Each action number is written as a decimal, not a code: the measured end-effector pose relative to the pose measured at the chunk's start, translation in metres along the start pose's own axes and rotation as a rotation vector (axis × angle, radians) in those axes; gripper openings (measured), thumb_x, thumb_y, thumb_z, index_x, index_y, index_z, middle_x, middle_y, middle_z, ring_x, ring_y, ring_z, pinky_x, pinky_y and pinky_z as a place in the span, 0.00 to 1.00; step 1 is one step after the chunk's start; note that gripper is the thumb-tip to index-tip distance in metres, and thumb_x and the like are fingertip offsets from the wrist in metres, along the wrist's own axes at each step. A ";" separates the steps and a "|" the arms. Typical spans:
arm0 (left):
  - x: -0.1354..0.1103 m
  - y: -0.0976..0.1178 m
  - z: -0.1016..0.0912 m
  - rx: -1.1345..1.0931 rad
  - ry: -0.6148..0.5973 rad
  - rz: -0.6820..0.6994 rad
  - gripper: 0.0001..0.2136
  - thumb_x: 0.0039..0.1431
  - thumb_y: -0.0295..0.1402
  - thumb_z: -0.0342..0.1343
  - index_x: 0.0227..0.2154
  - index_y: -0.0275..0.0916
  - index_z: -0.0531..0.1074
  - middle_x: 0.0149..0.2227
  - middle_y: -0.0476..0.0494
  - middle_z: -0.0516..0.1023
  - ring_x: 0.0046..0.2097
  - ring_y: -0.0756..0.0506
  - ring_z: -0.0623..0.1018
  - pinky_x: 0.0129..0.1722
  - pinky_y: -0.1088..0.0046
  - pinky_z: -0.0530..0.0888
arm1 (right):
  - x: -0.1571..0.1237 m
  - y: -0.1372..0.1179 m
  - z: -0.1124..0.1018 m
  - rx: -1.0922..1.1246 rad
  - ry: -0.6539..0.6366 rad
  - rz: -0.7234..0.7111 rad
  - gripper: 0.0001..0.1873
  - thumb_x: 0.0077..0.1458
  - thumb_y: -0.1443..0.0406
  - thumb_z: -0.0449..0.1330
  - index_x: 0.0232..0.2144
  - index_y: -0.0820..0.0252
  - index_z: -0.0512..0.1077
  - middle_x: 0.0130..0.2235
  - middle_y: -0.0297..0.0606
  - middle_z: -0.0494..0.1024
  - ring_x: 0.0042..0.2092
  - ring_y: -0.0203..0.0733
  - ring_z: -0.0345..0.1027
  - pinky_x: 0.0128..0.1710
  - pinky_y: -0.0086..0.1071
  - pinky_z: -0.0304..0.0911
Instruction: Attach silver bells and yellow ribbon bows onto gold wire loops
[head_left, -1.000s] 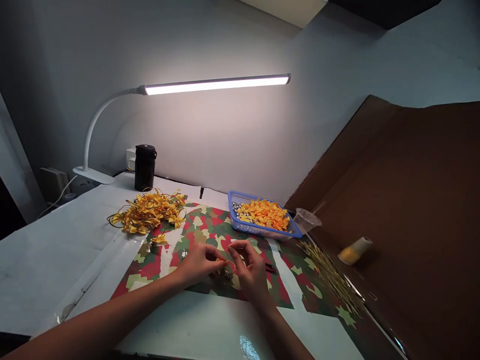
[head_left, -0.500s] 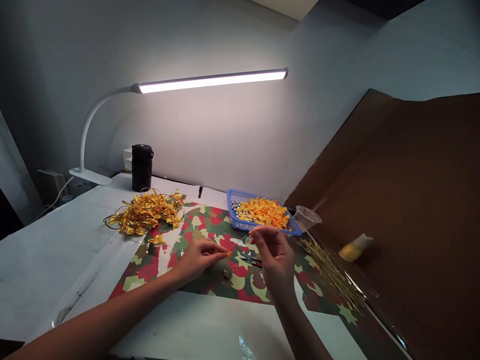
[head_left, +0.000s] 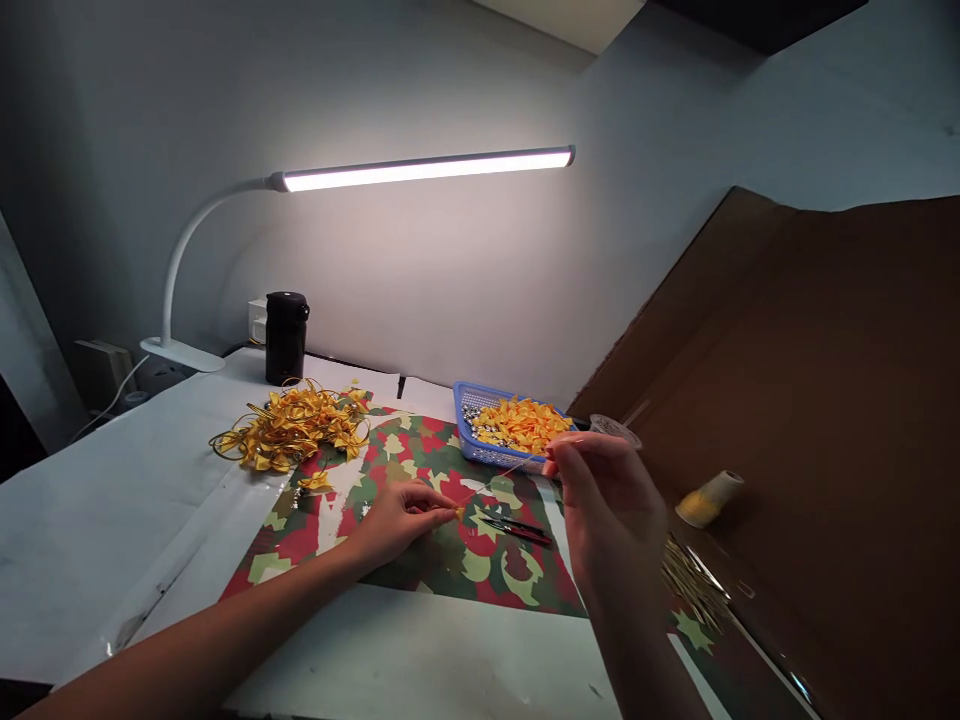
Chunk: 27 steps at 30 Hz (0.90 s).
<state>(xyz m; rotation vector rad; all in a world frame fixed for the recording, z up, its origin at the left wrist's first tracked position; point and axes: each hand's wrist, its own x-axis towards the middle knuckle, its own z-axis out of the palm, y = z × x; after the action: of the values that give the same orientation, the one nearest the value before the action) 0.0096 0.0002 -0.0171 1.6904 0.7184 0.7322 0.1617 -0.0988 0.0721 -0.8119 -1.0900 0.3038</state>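
1. Clock directions run from the left fingertips.
2. The left hand [head_left: 405, 516] pinches, thumb against finger, a small yellow piece [head_left: 459, 513] over the patterned sheet [head_left: 420, 565]; the fingers hide most of it.
3. The right hand [head_left: 615, 510], at 3 o'clock, has its thumb and finger closed on a thin thread [head_left: 499, 476], slanting taut from the yellow piece toward 2 o'clock; its end is too small to make out.
4. The right hand covers part of the stems [head_left: 701, 590] and overlaps the corner of the basket [head_left: 469, 445] and the clear cup [head_left: 616, 430].
5. Both forearms are cut off at the bottom.
6. Dark clippers [head_left: 517, 529] lie near, at 3 o'clock; the yellow heap [head_left: 296, 425] is well apart at 10.
7. The sheet's near edge crosses at 6 o'clock; beyond it, white table [head_left: 420, 645] gives room.
8. Cardboard [head_left: 825, 380] bounds the right side.
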 end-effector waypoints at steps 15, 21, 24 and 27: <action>0.000 0.002 0.000 -0.008 -0.024 -0.014 0.15 0.46 0.44 0.60 0.30 0.36 0.80 0.29 0.46 0.74 0.26 0.51 0.70 0.28 0.74 0.68 | 0.003 -0.041 0.001 -0.013 0.080 -0.184 0.05 0.50 0.72 0.64 0.28 0.58 0.74 0.27 0.30 0.73 0.31 0.33 0.67 0.32 0.27 0.64; -0.002 0.003 0.000 0.021 -0.020 0.012 0.13 0.48 0.42 0.60 0.31 0.38 0.80 0.33 0.44 0.75 0.30 0.48 0.73 0.31 0.73 0.71 | -0.003 -0.047 -0.001 -0.068 0.072 -0.202 0.06 0.51 0.73 0.62 0.28 0.57 0.73 0.26 0.30 0.72 0.30 0.34 0.67 0.31 0.29 0.63; -0.003 0.005 0.001 0.031 -0.019 0.033 0.13 0.49 0.43 0.59 0.30 0.38 0.80 0.39 0.42 0.76 0.38 0.45 0.75 0.36 0.72 0.72 | -0.006 -0.049 0.000 -0.074 0.096 -0.171 0.07 0.50 0.74 0.62 0.28 0.57 0.72 0.26 0.29 0.72 0.30 0.34 0.67 0.32 0.29 0.63; -0.004 0.007 0.002 0.054 -0.033 0.024 0.14 0.50 0.44 0.59 0.29 0.38 0.80 0.34 0.43 0.79 0.36 0.45 0.75 0.36 0.72 0.72 | -0.007 -0.051 0.000 -0.065 0.114 -0.153 0.08 0.49 0.75 0.62 0.28 0.57 0.72 0.26 0.29 0.72 0.31 0.34 0.67 0.32 0.29 0.63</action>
<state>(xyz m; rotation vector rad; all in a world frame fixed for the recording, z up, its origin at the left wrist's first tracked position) 0.0088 -0.0054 -0.0113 1.7585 0.7018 0.7059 0.1502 -0.1377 0.1044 -0.7889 -1.0525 0.0924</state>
